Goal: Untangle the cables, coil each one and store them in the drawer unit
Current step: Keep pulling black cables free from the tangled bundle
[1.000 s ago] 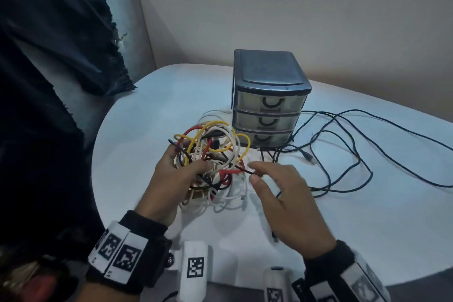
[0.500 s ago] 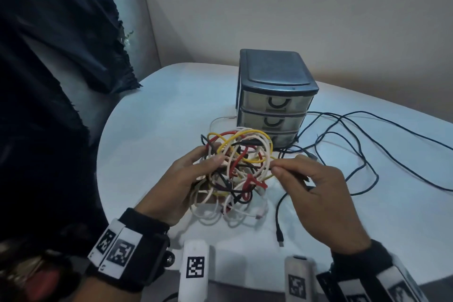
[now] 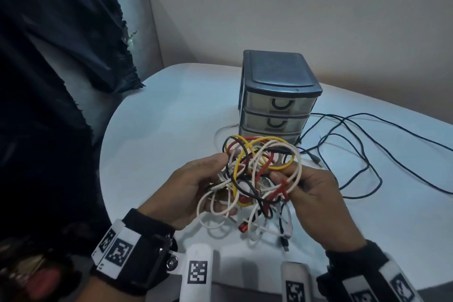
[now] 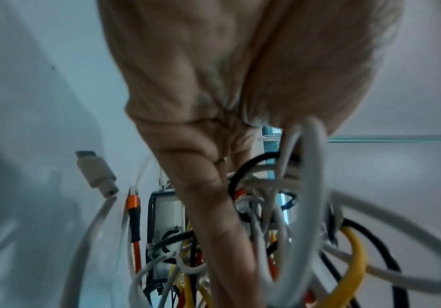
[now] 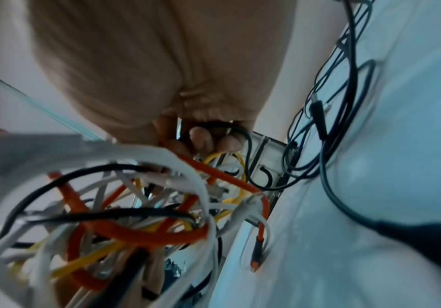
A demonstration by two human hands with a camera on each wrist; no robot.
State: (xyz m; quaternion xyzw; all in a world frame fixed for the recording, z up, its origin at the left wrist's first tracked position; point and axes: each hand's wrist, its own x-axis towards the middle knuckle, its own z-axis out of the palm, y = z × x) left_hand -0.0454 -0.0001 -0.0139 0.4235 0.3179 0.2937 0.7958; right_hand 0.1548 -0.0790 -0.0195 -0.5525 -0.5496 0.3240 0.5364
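Left hand [image 3: 193,189] curled round the near-left side of the cable tangle [image 3: 257,174]; right hand [image 3: 316,201] pinching strands at its right. Tangle raised off the white table [image 3: 157,130], just before the drawer unit [image 3: 277,95], hiding the bottom drawer. Loose plugs dangling beneath. Thin black cable [image 3: 362,154] sprawled on the right, cut off at the frame edge. Bare tabletop on the left; dark cloth [image 3: 49,81] beyond its rim. Wrist views blurred.

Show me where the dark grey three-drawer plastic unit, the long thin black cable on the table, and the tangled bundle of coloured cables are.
Dark grey three-drawer plastic unit [image 3: 277,72], head view, on its lid.
Long thin black cable [image 3: 372,171], head view, on a loop lying on the table.
Tangled bundle of coloured cables [image 3: 255,169], head view, on its middle.
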